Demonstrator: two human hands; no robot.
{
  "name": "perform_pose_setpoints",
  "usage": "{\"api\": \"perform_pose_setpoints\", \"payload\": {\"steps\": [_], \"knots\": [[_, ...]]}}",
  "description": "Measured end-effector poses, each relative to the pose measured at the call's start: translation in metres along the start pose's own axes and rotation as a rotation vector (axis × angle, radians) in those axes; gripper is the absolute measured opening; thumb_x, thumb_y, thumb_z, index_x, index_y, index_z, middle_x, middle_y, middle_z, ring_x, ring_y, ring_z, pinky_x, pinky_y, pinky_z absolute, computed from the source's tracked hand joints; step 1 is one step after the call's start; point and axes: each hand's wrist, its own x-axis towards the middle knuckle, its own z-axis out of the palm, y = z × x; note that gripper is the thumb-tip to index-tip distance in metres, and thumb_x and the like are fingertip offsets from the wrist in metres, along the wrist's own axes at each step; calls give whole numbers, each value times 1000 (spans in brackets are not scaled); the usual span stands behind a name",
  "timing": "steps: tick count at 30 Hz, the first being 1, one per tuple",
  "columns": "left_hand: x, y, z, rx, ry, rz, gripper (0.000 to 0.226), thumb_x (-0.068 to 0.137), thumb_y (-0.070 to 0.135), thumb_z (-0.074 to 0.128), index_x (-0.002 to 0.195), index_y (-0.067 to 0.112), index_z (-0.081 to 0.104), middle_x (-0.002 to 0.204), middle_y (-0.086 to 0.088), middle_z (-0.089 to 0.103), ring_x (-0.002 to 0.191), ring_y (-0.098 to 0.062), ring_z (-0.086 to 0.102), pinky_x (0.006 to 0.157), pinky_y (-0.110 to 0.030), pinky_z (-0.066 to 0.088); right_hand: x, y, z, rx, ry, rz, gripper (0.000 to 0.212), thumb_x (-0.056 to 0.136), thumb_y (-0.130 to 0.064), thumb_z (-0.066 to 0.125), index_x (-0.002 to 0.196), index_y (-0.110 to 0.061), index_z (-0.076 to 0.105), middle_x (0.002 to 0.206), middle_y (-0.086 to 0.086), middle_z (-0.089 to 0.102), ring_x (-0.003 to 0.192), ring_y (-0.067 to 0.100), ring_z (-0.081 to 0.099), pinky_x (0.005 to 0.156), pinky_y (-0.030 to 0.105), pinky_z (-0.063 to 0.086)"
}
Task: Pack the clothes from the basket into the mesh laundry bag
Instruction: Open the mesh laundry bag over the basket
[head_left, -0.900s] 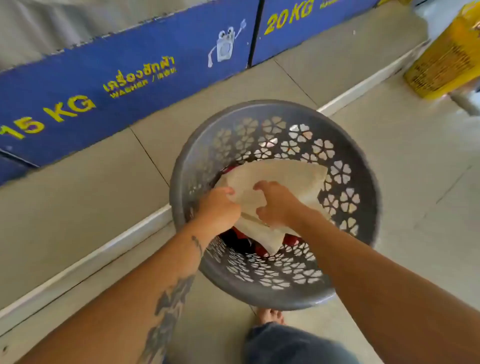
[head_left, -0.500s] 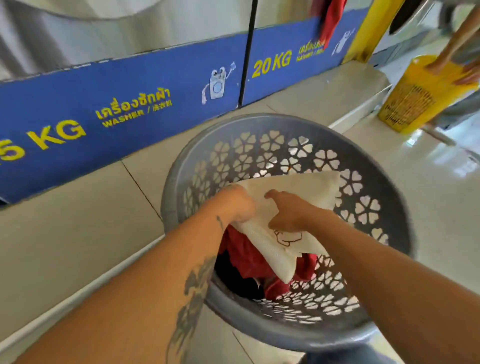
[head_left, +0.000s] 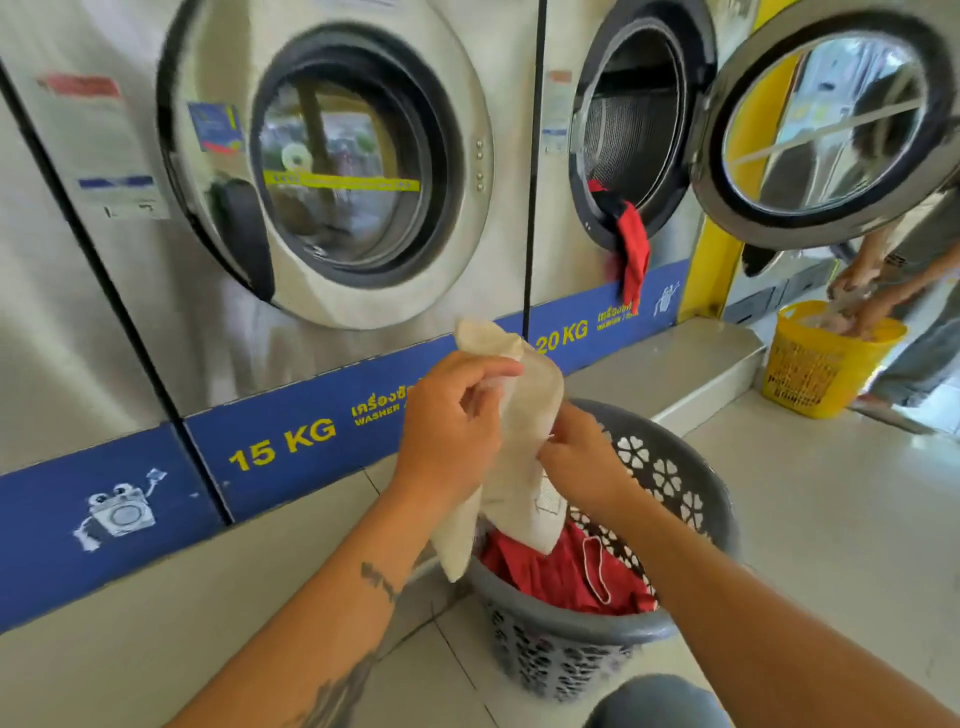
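The mesh laundry bag (head_left: 524, 441) is held upright above the basket (head_left: 691, 525), gripped high by the left hand (head_left: 452, 431) and lower by the right hand (head_left: 582, 462) (mouth apparently unopened), red clothes (head_left: 561, 577) directly below.

A coin laundry, by every sign in the room.

A row of big steel front-loading washers stood on a raised tiled step (head_left: 691, 364), each with a blue band along its base printed in yellow: "15 KG" (head_left: 283, 451) on one, "20 KG" (head_left: 562, 335) on the next, with Thai script, the word "WASHER" and a little cartoon washing machine (head_left: 120, 514). The 15 KG machine's round door (head_left: 332, 171) was closed; the 20 KG machine's door (head_left: 826, 124) hung open with a red garment (head_left: 635, 249) trailing over the drum's lip. A grey laundry basket (head_left: 675, 499) sat on the pale tiled floor (head_left: 831, 519), and another person bent over a yellow basket (head_left: 821, 369) farther along.
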Motion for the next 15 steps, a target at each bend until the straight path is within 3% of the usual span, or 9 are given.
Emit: {"api": "perform_pose_setpoints", "payload": {"steps": [2,4,6,8,9,11,13,14,15], "knots": [[-9,20,-30,90,66,67,37,85,-1,51,108,19,72,108,4,67,97,-10,61,87,-27,48,-14,-27,4,70,0,-40,37,66,-4,43,86,-20,69,82,-7,75,80,7,70,66,23,57],[-19,36,-63,178,136,94,46,84,-7,47,116,17,69,111,1,62,99,-13,59,91,-28,46,-27,-50,9,174,-20,-4,36,71,0,45,90,-16,71,88,6,76,90,22,72,80,39,61],[-28,50,-98,250,205,107,50,86,-11,41,122,14,66,112,-2,57,98,-12,56,90,-22,45,-41,-71,17,277,-41,63,29,77,-3,54,95,-16,73,98,15,75,98,37,70,90,56,57],[-37,59,-130,336,248,136,52,87,-11,38,127,10,63,111,-3,55,96,-9,53,87,-11,40,-55,-89,26,333,-71,135,27,80,-4,52,94,-15,73,101,21,73,99,42,69,91,60,55],[-41,62,-144,380,247,147,51,88,-10,38,129,9,61,111,-3,54,96,-7,51,87,-7,37,-62,-95,31,357,-82,163,28,82,-2,48,90,-13,73,98,22,73,94,41,69,87,56,57],[-54,66,-168,469,193,130,50,89,-4,44,137,9,54,115,2,48,99,-5,48,86,-9,36,-79,-103,40,458,-127,233,35,88,-5,42,73,-15,72,78,14,73,70,29,70,64,38,60],[-71,68,-184,566,106,74,62,87,4,52,146,17,42,121,11,38,103,-2,44,87,-17,38,-95,-108,51,606,-291,275,54,94,-12,38,53,-18,72,56,3,66,49,16,66,46,23,51],[-80,68,-190,605,58,60,70,84,3,52,149,24,35,124,14,35,106,-3,43,88,-21,40,-103,-112,58,655,-371,273,59,97,-14,37,50,-20,73,56,2,66,49,12,66,46,21,51],[-89,68,-196,635,18,57,76,83,1,49,150,30,30,128,16,34,110,-5,43,89,-24,41,-110,-115,64,660,-422,256,56,99,-18,38,60,-21,78,67,5,71,60,13,71,56,24,55]]}}
